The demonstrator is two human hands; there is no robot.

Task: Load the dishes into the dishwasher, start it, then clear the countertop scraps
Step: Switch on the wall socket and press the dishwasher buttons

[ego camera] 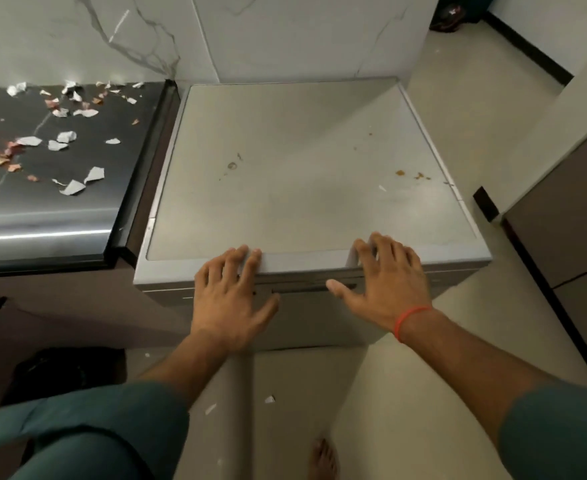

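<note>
With both your left hand (231,296) and right hand (385,285) spread flat over the dishwasher (306,168) front edge, holding nothing, press evenly until the door seats.

Grey dishwasher (306,161), black countertop (77,202) with white and pink scraps (60,143).

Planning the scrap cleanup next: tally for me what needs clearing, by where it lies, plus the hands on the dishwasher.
Hands on the dishwasher front edge: 2, left hand and right hand, fingers straight.
Paper scraps on the dark countertop: too many and too small to count exactly, well over 20.
Paper bits on the floor: 2 visible.
Total: 2 hands; scraps uncounted.
</note>
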